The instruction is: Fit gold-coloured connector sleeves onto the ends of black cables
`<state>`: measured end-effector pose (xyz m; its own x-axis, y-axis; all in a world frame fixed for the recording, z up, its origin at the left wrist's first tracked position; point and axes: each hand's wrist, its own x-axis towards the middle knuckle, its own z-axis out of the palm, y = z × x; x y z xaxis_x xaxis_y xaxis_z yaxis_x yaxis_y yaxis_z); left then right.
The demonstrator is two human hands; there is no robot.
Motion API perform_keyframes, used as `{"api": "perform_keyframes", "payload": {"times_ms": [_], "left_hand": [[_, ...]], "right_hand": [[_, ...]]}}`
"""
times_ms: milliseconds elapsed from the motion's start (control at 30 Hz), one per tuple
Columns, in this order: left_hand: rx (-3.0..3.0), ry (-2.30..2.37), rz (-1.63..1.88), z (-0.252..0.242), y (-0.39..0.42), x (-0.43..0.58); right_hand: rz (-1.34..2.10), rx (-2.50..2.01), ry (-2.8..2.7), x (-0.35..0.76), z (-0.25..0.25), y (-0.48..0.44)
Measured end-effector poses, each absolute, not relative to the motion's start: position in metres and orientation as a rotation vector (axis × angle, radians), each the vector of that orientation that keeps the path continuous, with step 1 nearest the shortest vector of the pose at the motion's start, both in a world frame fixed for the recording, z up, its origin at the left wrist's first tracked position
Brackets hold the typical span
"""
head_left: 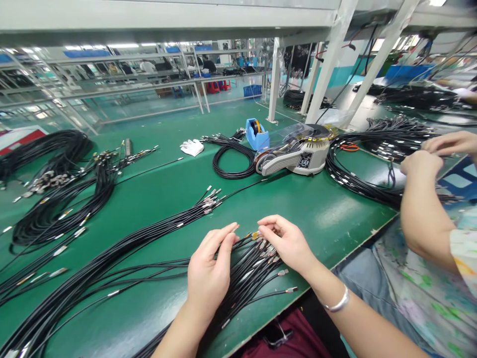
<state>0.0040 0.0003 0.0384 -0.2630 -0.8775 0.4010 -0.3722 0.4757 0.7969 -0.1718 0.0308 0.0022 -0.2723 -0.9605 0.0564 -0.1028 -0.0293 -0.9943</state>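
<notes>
Step in hand, judged: attending to band at single cable's end. Your right hand (pixel 292 243): thumb and forefinger narrow, pinching yellow-banded cable end (pixel 256 234). Your left hand (pixel 209 263): thumb and forefinger drawn close, just beside; cannot tell whether anything sits between tips. Cable bundle (pixel 250 276): on green tabletop (pixel 149 194), below hands, ends fanned. Next move, judged: calls for steadied cable, light fingertip pressure.

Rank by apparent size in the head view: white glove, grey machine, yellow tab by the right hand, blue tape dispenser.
Largest to smallest:
1. Grey machine
2. Blue tape dispenser
3. White glove
4. Yellow tab, by the right hand
</notes>
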Motion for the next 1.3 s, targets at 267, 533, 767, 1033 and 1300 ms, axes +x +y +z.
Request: {"api": "perform_keyframes", "payload": {"times_ms": [267,533,767,1033,1300], "left_hand": [[1.199,-1.505,-1.282,0.042,-0.005,0.001],[1.193,-1.364,-1.602,0.047,-0.006,0.004],[1.138,-1.382,-1.748,0.050,-0.007,0.007],[1.187,-1.479,-1.653,0.054,-0.005,0.005],[1.298,-1.578,-1.507,0.053,-0.008,0.005]], "right_hand": [[-1.181,-1.512,1.735,-0.184,-0.003,0.021],[-1.201,-1.362,1.449,-0.173,0.026,0.019],[-1.199,-1.219,1.189,-0.155,0.042,0.015],[-1.228,-1.051,1.295,-0.152,0.044,0.017],[-1.222,-0.991,1.270,-0.153,0.038,0.016]]}}
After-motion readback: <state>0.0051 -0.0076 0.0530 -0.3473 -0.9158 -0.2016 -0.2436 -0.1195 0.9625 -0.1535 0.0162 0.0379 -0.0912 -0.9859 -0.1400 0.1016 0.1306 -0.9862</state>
